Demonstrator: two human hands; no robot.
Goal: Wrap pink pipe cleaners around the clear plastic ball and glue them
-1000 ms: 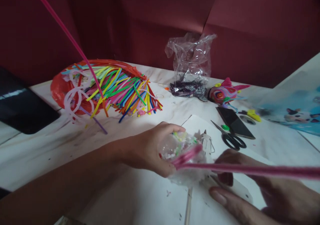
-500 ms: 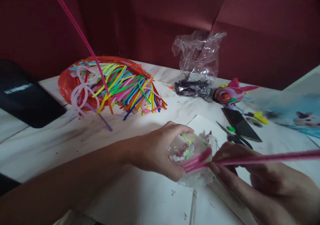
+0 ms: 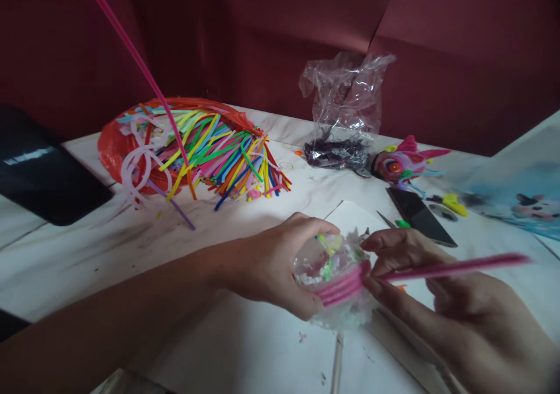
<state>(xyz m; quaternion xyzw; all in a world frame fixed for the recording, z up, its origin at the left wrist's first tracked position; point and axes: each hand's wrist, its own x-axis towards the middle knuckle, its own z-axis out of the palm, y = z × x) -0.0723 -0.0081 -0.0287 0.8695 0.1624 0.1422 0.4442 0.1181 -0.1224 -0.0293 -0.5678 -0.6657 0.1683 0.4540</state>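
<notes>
Two hands meet over a small clear ball [image 3: 326,283] just above the white bench [image 3: 245,347]. The left hand [image 3: 273,265] cups the ball from the left, its grip curled round the crinkly, glossy plastic, with bits of green and yellow showing inside. The right hand [image 3: 441,300] pinches a fuzzy pink stem [image 3: 446,269] between thumb and fingers, hard against the ball's right side. Several turns of the stem lie flat across the ball as a ribbed pink band, and its free end runs out straight to the right.

Half a second ago that free end reached past the picture's right edge; now its tip shows, and the right thumb has come up over the ball, hiding most of the scissors behind it.

Beyond the hands lie a dark flat phone [image 3: 420,210] and a coiled, many-coloured figure [image 3: 400,163] with pink spikes. Behind it stands a crumpled clear bag [image 3: 343,99] with dark bits at its bottom. Far left, a red bag [image 3: 111,146] spills a heap of bright stems [image 3: 219,154].
</notes>
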